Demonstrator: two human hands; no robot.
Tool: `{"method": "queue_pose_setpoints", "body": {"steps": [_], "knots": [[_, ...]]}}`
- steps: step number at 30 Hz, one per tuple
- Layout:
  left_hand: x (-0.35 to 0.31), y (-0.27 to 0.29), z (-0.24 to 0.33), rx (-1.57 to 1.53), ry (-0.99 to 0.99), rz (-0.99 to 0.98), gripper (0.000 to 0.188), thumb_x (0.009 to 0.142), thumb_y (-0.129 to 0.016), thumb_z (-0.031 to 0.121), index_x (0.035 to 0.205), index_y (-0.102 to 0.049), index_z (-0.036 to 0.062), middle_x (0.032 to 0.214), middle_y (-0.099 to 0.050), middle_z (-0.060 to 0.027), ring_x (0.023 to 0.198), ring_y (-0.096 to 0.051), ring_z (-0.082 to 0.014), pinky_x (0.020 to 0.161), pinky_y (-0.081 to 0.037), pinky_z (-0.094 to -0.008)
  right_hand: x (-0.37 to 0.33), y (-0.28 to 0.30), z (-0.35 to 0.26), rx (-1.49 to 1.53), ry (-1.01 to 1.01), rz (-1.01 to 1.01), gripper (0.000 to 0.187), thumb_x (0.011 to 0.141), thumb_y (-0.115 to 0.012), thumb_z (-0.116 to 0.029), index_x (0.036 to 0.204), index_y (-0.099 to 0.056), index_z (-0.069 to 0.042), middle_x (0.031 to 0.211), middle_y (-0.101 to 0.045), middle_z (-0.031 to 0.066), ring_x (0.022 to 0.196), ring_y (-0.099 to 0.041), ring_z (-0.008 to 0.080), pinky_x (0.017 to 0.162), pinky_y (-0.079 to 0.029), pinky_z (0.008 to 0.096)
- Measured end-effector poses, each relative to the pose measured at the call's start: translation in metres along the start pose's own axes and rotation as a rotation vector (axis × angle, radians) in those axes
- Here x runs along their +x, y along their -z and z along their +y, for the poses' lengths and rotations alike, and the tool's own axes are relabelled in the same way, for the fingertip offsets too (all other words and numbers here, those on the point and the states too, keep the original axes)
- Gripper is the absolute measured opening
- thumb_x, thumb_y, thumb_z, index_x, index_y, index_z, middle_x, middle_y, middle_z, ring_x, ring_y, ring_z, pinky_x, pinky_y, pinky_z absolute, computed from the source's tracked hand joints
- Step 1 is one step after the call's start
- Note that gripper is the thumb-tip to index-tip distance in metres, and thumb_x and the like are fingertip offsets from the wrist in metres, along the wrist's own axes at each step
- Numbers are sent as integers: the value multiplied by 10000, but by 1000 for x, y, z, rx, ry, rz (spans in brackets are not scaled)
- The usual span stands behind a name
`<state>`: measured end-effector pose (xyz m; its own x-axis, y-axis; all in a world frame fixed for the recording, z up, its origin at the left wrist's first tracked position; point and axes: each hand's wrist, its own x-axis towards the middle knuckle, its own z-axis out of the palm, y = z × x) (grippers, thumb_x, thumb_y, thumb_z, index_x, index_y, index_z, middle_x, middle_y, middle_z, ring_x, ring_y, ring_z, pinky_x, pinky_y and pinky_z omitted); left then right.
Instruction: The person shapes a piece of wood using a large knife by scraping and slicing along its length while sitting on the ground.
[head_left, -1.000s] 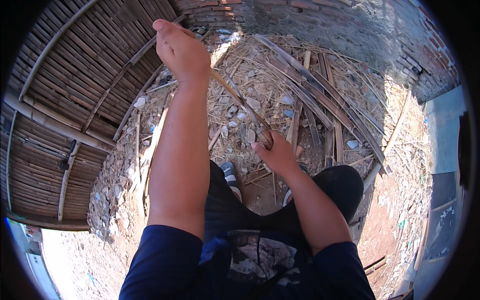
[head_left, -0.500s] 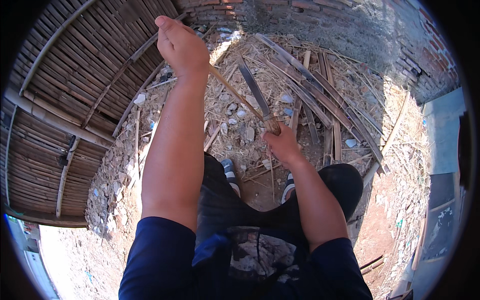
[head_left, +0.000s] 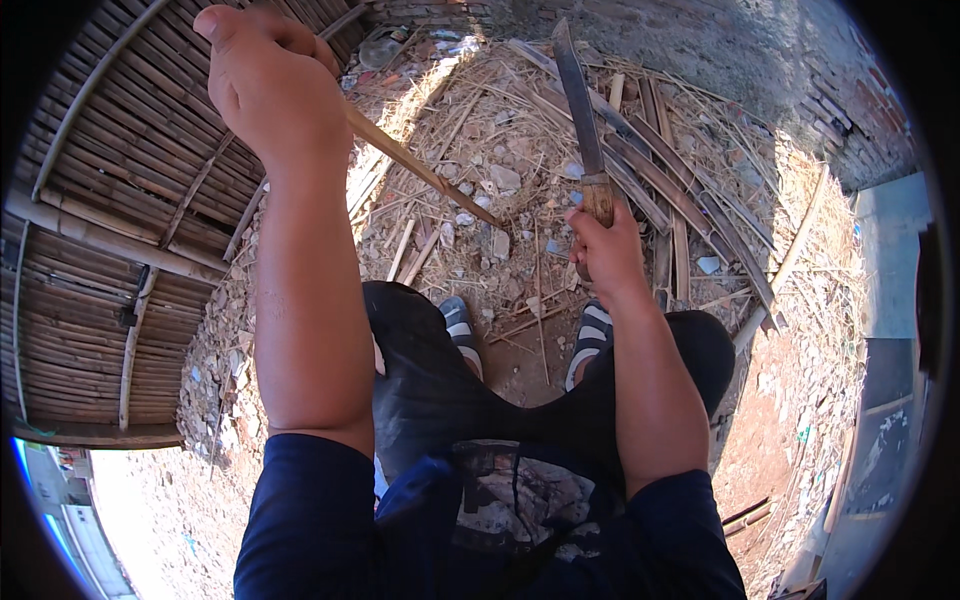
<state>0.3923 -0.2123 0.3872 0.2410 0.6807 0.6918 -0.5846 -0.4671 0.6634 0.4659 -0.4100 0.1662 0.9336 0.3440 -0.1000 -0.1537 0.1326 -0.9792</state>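
Note:
In my right hand (head_left: 608, 245) is a machete, its fingers wrapped round the wooden handle. The long dark machete blade (head_left: 580, 105) points up and away from me. My left hand (head_left: 275, 85), raised at the upper left, is closed round a thin bamboo strip (head_left: 420, 168). From behind that hand the strip slopes down to the right, and its lower tip ends short of the machete handle. Blade and strip are apart. The strip's other end is hidden by my left hand and forearm.
Split bamboo lengths (head_left: 690, 200) lie piled beyond my right hand, before a brick wall (head_left: 700, 60). A slatted bamboo panel (head_left: 110, 220) stands at the left. Stones, straw and rubble (head_left: 500, 180) cover the ground around my sandalled feet (head_left: 590, 345).
My left hand has moved up and left with the bamboo strip. My right hand has shifted slightly right and up, and the machete blade, which was beside the strip, now stands steeper and away from it.

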Motion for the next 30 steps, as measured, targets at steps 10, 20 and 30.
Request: {"method": "queue_pose_setpoints", "body": {"steps": [10,20,30], "knots": [[10,18,-9,20,-75,-13,483,1080,-257,448,795,-414,90,594,-336,-10,518,-280,-152,519,-278,-329,-2,-1,2,-53,-15,-23,208,869,-703,-172,986,-609,-28,794,-598,30,602,-562,113,531,-478,293],[7,25,-17,-83,-77,-52,499,1071,-320,493,764,-406,108,558,-334,7,488,-281,-107,459,-261,-293,-11,-9,-5,-187,7,-61,270,882,-711,-186,1064,-617,-9,788,-614,31,615,-580,116,550,-468,301],[14,-1,-19,18,-58,76,449,1072,-326,435,757,-398,123,553,-344,10,483,-302,-100,441,-269,-271,-48,-64,29,-418,371,-102,371,863,-704,-200,1121,-580,35,794,-681,178,722,-684,309,686,-525,414]]}}
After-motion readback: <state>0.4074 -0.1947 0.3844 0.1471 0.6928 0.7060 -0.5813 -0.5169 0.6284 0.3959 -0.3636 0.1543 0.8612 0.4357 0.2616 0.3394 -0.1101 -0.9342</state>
